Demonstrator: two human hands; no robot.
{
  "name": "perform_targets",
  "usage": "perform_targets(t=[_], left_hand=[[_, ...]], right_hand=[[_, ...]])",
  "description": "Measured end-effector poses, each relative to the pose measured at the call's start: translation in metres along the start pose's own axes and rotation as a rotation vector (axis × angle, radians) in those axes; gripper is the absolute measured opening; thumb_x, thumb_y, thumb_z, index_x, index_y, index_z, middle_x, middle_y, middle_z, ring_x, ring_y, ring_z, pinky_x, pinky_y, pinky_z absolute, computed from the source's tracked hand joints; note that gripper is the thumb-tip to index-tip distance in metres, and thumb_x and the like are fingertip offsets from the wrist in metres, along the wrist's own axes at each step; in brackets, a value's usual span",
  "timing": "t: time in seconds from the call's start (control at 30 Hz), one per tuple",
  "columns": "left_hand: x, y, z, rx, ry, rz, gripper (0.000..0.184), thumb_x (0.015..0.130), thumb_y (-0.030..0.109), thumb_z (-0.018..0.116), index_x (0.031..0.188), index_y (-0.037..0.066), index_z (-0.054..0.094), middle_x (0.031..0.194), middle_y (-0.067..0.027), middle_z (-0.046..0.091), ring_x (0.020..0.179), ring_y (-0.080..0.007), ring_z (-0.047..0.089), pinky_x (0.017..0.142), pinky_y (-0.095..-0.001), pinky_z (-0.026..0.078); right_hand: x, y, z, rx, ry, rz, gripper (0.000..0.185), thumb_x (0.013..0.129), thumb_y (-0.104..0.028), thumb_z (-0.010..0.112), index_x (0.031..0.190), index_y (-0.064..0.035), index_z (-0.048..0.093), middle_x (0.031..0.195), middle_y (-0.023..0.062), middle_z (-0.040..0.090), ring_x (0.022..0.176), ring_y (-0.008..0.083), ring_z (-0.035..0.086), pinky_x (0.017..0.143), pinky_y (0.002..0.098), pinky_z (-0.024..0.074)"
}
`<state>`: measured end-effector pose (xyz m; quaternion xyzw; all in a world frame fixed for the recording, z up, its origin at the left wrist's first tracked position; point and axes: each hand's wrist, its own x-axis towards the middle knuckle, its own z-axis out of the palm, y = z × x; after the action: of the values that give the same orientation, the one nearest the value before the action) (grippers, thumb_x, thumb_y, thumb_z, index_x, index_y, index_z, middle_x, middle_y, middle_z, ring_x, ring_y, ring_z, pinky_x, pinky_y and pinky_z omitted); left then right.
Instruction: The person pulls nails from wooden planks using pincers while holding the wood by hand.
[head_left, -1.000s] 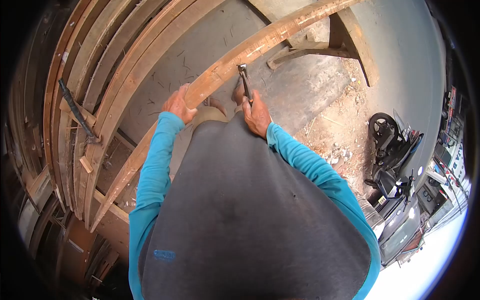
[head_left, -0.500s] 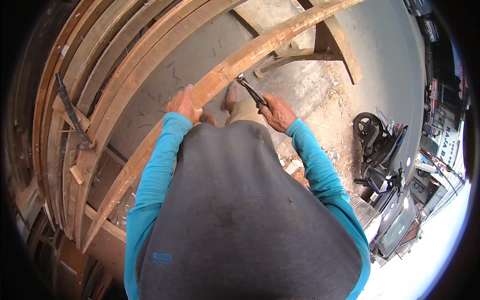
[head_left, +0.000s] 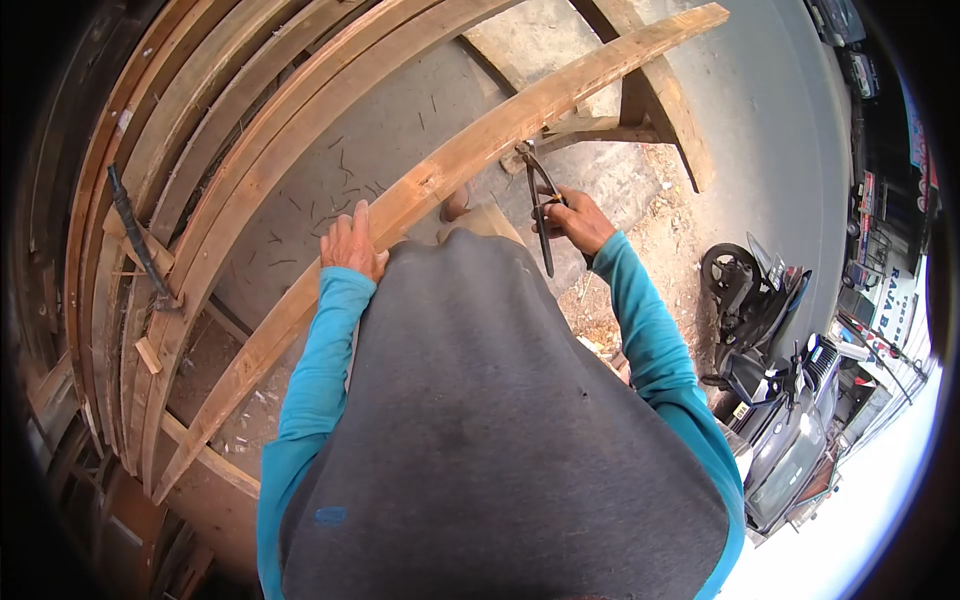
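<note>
A long wooden beam [head_left: 480,140] slants from the lower left to the upper right. My left hand [head_left: 350,243] grips it near its middle, fingers over the edge. In my right hand [head_left: 578,222] is a pair of dark pincers [head_left: 541,190] with orange on one handle. Their handles are spread apart, and the jaws are beside the beam's near edge. Whether the jaws touch the wood or hold anything is too small to tell.
Stacked beams [head_left: 235,190] fill the left, with a hammer [head_left: 140,240] lying on them. Nails [head_left: 343,165] are scattered on the ground. A wooden stand [head_left: 680,120] supports the beam's far end. A motorcycle [head_left: 745,300] and a car [head_left: 785,450] are at the right.
The pincers have opened and moved right and up along the beam in my right hand. The beam has turned to show more of its upper face. My left hand still holds it.
</note>
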<state>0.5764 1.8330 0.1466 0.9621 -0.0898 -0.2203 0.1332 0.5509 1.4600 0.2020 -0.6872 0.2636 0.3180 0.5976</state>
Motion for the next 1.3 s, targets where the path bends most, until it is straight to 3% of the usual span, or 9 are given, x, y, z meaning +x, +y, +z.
perform_targets(t=[0.23,0.4,0.43,0.73,0.83,0.9,0.93,1.03,1.3], left_hand=[[0.0,0.004,0.002,0.039,0.025,-0.007,0.094,0.069,0.022,0.089,0.149,0.012,0.039,0.115,-0.0147,0.055,0.11,-0.0341,0.054,0.093,-0.0462,0.042],[0.003,0.002,0.003,0.047,-0.016,-0.031,0.096,0.068,0.022,0.089,0.149,0.013,0.039,0.115,-0.0143,0.055,0.11,-0.0334,0.055,0.093,-0.0464,0.043],[0.004,0.002,0.003,0.047,-0.02,-0.031,0.095,0.068,0.022,0.089,0.149,0.014,0.039,0.115,-0.0143,0.055,0.111,-0.0334,0.054,0.093,-0.0464,0.043],[0.021,-0.014,-0.001,-0.031,-0.12,0.004,0.089,0.069,0.02,0.085,0.146,0.015,0.041,0.117,-0.0157,0.058,0.115,-0.0365,0.056,0.096,-0.0484,0.046],[0.035,-0.021,-0.008,-0.14,-0.206,0.002,0.084,0.069,0.019,0.082,0.143,0.015,0.044,0.118,-0.0176,0.062,0.114,-0.0382,0.059,0.096,-0.0474,0.048],[0.038,-0.024,-0.017,-0.216,-0.261,-0.016,0.081,0.069,0.018,0.08,0.142,0.014,0.046,0.119,-0.0186,0.064,0.114,-0.0388,0.061,0.097,-0.0465,0.05],[0.038,-0.021,-0.022,-0.226,-0.253,-0.007,0.079,0.069,0.017,0.08,0.14,0.014,0.048,0.119,-0.0193,0.065,0.113,-0.039,0.062,0.096,-0.0462,0.051],[0.034,-0.012,-0.026,-0.217,-0.238,-0.005,0.077,0.069,0.017,0.08,0.14,0.013,0.049,0.121,-0.0197,0.065,0.114,-0.0387,0.061,0.096,-0.0459,0.051],[0.018,-0.01,-0.004,-0.072,-0.099,-0.01,0.085,0.068,0.017,0.083,0.144,0.013,0.045,0.118,-0.0184,0.062,0.114,-0.0391,0.058,0.096,-0.0475,0.048]], right_hand=[[0.021,-0.021,-0.042,0.136,-0.273,0.186,0.053,0.098,-0.018,0.047,0.147,0.0025,0.042,0.106,0.0155,0.067,0.089,0.026,0.071,0.083,0.039,0.0598],[0.017,-0.017,-0.024,0.631,-0.399,0.326,0.033,0.101,-0.024,0.048,0.123,-0.0008,0.052,0.08,0.0026,0.049,0.062,0.0125,0.046,0.055,0.0294,0.0471],[0.012,-0.015,-0.006,0.636,-0.324,0.308,0.022,0.101,-0.023,0.047,0.109,-0.0035,0.052,0.079,0.0023,0.047,0.059,0.0113,0.041,0.048,0.0279,0.0379],[0.033,0.009,0.135,0.734,0.245,0.019,0.019,0.102,-0.023,0.05,0.104,-0.0049,0.051,0.078,0.0048,0.049,0.056,0.0134,0.046,0.045,0.0327,0.0406],[0.063,0.03,0.16,0.67,0.414,-0.146,0.019,0.102,-0.022,0.05,0.109,-0.0052,0.052,0.08,0.0058,0.052,0.058,0.0134,0.049,0.048,0.0318,0.0413],[0.088,0.068,0.172,-0.113,0.655,-0.6,0.021,0.102,-0.021,0.05,0.116,-0.0059,0.053,0.084,0.0078,0.057,0.064,0.015,0.055,0.054,0.0309,0.0459],[0.078,0.071,0.17,0.057,0.422,-0.344,0.026,0.101,-0.021,0.048,0.12,-0.0024,0.053,0.094,0.0125,0.063,0.072,0.0182,0.062,0.064,0.0319,0.0534],[0.022,0.028,0.13,0.356,0.106,-0.125,0.031,0.1,-0.018,0.047,0.122,0.0034,0.051,0.099,0.0161,0.067,0.087,0.024,0.068,0.074,0.0363,0.0573],[0.011,-0.023,0.003,0.239,-0.033,0.063,0.042,0.096,-0.008,0.038,0.136,0.0061,0.043,0.119,0.0204,0.066,0.103,0.0292,0.071,0.09,0.0402,0.0598]])
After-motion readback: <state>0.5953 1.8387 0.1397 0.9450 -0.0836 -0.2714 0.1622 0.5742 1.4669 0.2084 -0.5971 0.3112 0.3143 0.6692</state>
